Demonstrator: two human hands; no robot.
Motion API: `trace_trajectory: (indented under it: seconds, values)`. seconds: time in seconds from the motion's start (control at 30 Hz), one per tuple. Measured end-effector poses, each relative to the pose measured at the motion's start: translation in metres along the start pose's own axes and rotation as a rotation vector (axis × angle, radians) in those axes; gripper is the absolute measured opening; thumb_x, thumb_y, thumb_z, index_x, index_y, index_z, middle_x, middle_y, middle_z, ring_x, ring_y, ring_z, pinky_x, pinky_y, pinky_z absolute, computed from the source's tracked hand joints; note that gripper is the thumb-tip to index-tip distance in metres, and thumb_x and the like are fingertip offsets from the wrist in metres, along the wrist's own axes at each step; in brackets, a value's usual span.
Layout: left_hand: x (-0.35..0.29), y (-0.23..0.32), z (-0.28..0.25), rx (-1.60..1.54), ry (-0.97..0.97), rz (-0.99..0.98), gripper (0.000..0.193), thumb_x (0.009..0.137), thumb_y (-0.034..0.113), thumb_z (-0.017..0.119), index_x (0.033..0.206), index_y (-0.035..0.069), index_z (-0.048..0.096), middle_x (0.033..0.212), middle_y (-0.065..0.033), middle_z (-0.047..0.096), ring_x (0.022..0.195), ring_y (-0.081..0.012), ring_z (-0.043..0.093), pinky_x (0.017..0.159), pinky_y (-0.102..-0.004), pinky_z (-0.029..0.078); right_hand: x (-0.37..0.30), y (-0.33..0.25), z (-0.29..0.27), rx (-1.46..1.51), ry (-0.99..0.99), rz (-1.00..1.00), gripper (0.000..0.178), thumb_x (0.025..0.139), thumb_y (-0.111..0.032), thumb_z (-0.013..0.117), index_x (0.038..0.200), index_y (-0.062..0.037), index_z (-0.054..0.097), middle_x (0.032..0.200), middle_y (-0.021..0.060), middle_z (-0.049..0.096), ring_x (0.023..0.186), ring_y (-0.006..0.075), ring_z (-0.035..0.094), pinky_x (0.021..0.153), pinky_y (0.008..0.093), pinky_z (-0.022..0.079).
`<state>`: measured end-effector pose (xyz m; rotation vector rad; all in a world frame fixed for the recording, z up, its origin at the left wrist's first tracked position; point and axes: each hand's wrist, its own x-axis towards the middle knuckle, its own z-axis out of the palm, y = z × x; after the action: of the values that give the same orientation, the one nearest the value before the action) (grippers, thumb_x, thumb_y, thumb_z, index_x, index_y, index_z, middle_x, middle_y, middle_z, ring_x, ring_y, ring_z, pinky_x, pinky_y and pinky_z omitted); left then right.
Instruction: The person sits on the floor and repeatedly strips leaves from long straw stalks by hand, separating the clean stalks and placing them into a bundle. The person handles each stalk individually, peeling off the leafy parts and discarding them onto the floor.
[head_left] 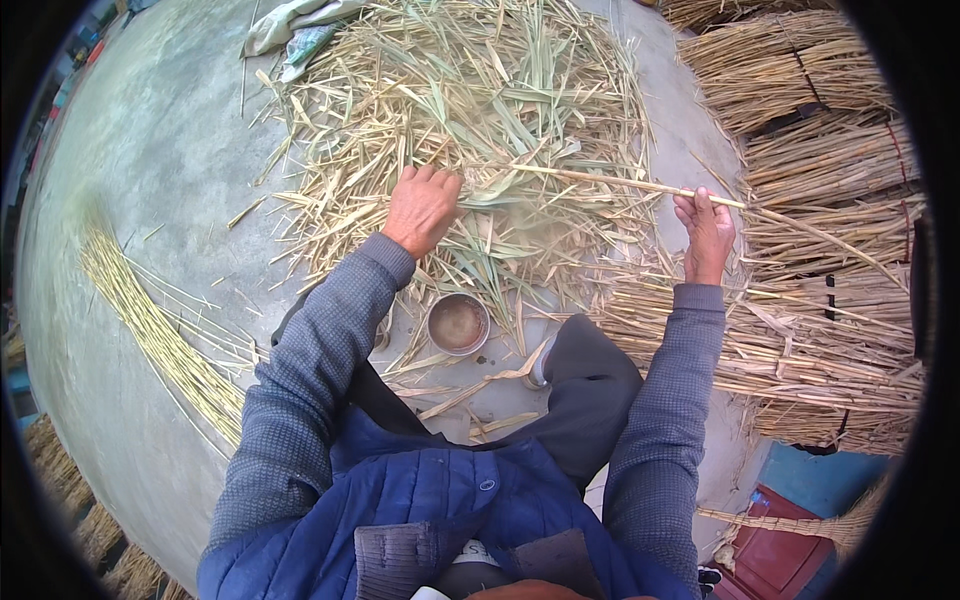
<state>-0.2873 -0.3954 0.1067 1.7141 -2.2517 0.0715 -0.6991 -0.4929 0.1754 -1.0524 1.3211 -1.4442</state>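
My right hand (706, 235) pinches a long, pale reed stalk (600, 178) between thumb and fingers. The stalk runs nearly level from above the leaf pile toward the bundles on the right. Knuckles up, my left hand (424, 208) is closed over the near left part of the pile; its fingertips, and whatever is in them, are hidden. Under both hands spreads a big heap of dry leaves and stripped husks (470, 100), tan mixed with grey-green. A round metal bowl (458, 324) with a brownish inside stands between the heap and my legs.
Thin yellowish stalks (165, 330) lie in a sheaf on the concrete floor (190, 120) at left. Tied reed bundles (840, 170) are stacked along the right, with loose reeds (680, 325) near my right forearm. A cloth sack (290, 30) lies far left of the heap; a dark red panel (775, 545) is lower right.
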Motion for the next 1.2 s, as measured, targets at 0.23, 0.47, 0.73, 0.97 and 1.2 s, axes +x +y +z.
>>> trace_trajectory:
  seconds: [0.23,0.47,0.73,0.97,1.2]
  values:
    - [0.022,-0.051,-0.013,-0.106,-0.096,0.031,0.041,0.081,0.036,0.076,0.114,0.012,0.067,0.097,-0.0058,0.07,0.095,-0.0219,0.061,0.086,-0.0377,0.041,-0.062,-0.025,0.075,-0.003,-0.011,-0.152,0.034,0.095,-0.024,0.072,0.107,0.0043,0.058,0.086,0.0142,0.07,0.071,0.0188,0.071,0.067,0.0268,0.058]
    - [0.012,-0.071,-0.007,-0.186,0.006,0.125,0.025,0.082,0.032,0.075,0.094,0.012,0.069,0.083,-0.0045,0.066,0.084,-0.0238,0.061,0.077,-0.0361,0.044,-0.07,-0.02,0.095,0.034,-0.073,-0.168,0.032,0.093,-0.024,0.073,0.103,0.0035,0.061,0.083,0.0134,0.071,0.067,0.0189,0.07,0.064,0.0273,0.058]
    - [0.0,-0.113,-0.017,-0.648,0.05,-0.224,0.021,0.082,0.022,0.082,0.087,0.005,0.07,0.078,-0.0045,0.07,0.071,-0.0145,0.064,0.066,-0.03,0.05,-0.068,-0.001,0.103,0.002,-0.111,-0.025,0.032,0.095,-0.024,0.071,0.105,0.0042,0.061,0.083,0.014,0.071,0.068,0.0171,0.07,0.063,0.0247,0.058]
    - [0.003,-0.125,-0.048,0.045,0.067,-0.354,0.031,0.086,0.028,0.074,0.107,0.007,0.067,0.102,-0.009,0.072,0.095,-0.0296,0.064,0.084,-0.0398,0.047,-0.072,0.006,0.107,-0.029,-0.162,-0.015,0.032,0.095,-0.024,0.071,0.106,0.0039,0.059,0.086,0.0144,0.07,0.073,0.018,0.072,0.064,0.0244,0.059]
    - [0.039,-0.032,-0.024,-0.704,0.002,0.148,0.04,0.082,0.038,0.079,0.11,0.01,0.073,0.105,-0.0077,0.069,0.101,-0.0258,0.062,0.092,-0.0382,0.046,-0.092,0.007,0.146,-0.008,-0.227,-0.029,0.028,0.098,-0.022,0.068,0.101,0.0042,0.06,0.086,0.0133,0.069,0.073,0.0174,0.071,0.064,0.0243,0.058]
